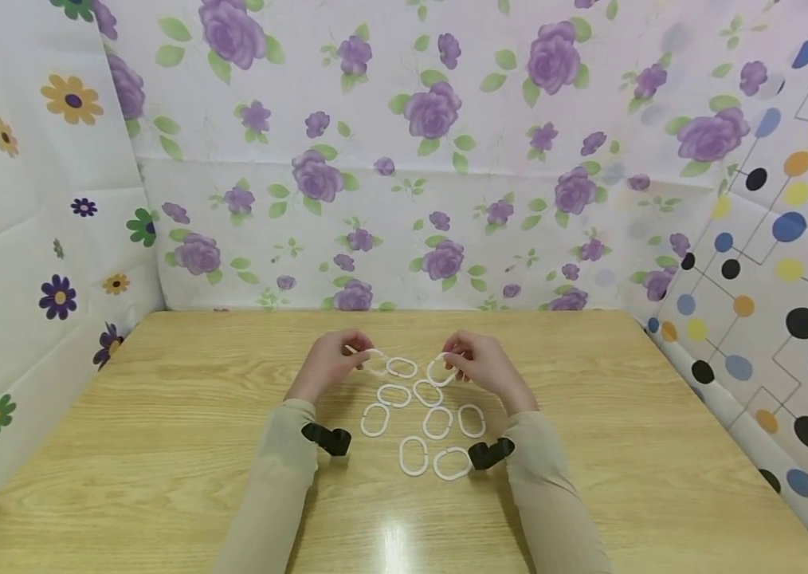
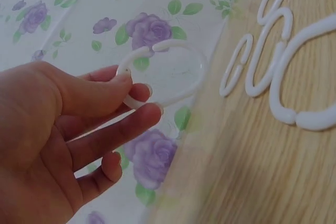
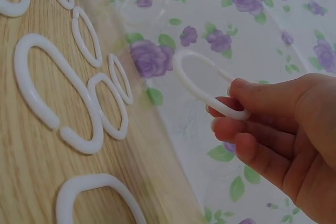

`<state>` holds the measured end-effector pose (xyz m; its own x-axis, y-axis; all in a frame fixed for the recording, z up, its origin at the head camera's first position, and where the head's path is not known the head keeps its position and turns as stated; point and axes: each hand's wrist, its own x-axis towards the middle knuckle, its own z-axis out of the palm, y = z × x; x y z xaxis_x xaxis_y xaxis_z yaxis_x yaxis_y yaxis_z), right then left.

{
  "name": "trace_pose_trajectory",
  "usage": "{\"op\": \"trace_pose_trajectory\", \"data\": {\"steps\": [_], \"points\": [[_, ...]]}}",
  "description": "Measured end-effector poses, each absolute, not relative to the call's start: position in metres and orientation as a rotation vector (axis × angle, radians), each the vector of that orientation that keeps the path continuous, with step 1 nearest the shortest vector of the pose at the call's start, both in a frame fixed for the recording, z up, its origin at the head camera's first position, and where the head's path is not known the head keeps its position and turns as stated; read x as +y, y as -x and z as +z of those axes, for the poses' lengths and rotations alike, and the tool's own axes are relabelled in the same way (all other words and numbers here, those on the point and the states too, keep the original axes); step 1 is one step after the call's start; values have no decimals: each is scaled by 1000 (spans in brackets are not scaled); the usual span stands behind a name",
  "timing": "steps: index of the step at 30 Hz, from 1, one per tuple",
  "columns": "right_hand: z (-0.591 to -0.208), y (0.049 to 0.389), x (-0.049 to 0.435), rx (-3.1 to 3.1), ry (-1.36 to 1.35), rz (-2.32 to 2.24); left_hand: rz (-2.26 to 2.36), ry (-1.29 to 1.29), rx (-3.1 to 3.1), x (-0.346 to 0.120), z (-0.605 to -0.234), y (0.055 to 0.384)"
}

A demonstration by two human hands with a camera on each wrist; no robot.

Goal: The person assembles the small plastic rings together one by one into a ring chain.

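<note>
My left hand (image 1: 327,360) pinches a white oval plastic shower curtain ring (image 2: 178,43) between thumb and fingertips; its narrow gap faces up in the left wrist view. My right hand (image 1: 484,365) holds a second white ring (image 3: 195,91) by one end, thumb against fingers, the loop tilted toward the left hand. Both held rings are raised over the far part of the group. Several more white rings lie flat between and in front of the hands, among them one (image 1: 402,456) near the front and another (image 1: 394,406) farther back, each with a small split.
The rings lie on a wood-grain table (image 1: 182,446). A purple-rose cloth (image 1: 390,223) hangs behind its far edge, with patterned cloths at left and right. Black wrist cameras (image 1: 328,439) sit on both sleeves, the right one (image 1: 492,454) overlapping a front ring in the head view.
</note>
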<state>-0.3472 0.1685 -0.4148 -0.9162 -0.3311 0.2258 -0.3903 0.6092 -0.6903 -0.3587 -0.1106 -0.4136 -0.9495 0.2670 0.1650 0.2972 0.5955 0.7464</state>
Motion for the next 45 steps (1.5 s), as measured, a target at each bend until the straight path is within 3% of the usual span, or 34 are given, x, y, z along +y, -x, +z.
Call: {"op": "trace_pose_trajectory", "data": {"steps": [17,45], "points": [[-406,339,149,-2696,-715,1198,-1315,735,-2694,-98,-411,350],[-403,337,137,-2646,-758,1195,-1235,891,-2655,-89,-400,347]]}}
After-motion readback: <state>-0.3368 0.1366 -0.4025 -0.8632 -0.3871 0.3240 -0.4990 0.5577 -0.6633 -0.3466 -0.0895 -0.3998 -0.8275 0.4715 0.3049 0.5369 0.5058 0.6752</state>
